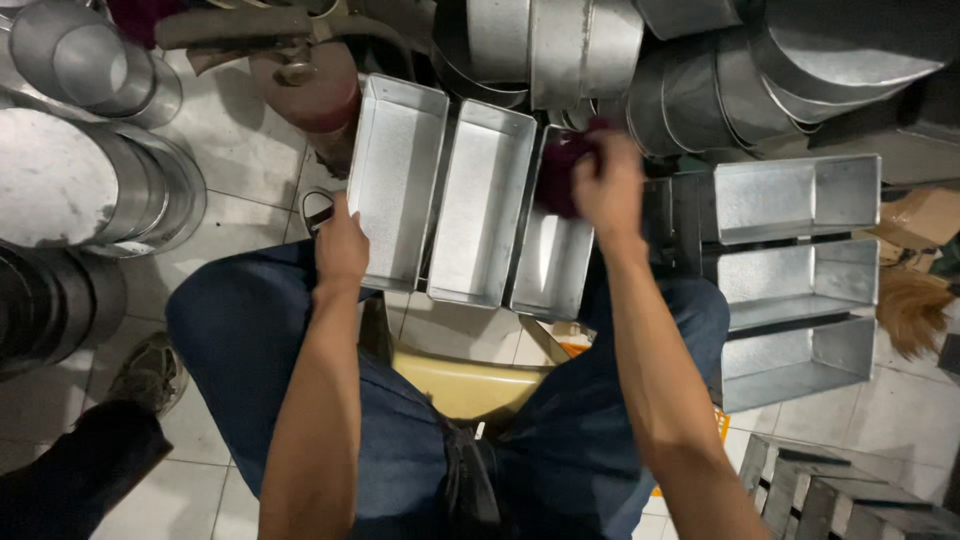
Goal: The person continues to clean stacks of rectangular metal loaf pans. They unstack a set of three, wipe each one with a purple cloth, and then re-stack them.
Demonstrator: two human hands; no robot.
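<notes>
In the head view, the person sits on a low yellow stool (pixel 470 385) with blue jeans, and three rectangular metal trays lie side by side across the knees. The left hand (pixel 342 248) rests on the near edge of the left tray (pixel 397 180); its grip is closed over the rim, the fingers folded on the tray's border. The middle tray (pixel 482 200) lies just beside it, touching it along the long side. The right hand (pixel 608 185) is clenched around a dark red cloth (pixel 562 178) and presses it into the far end of the right tray (pixel 552 255), which touches the middle tray.

To the right, three more rectangular trays (pixel 795 270) stand stacked on their sides, openings toward the camera, with a brown brush (pixel 910 310) near them. Round metal pans (pixel 90 190) are piled on the left of the tiled floor (pixel 240 150), and more round pans (pixel 700 80) lean together at the top. At the lower left, another person's shoe (pixel 150 372) and dark trouser leg stand on the floor, well apart from the trays.
</notes>
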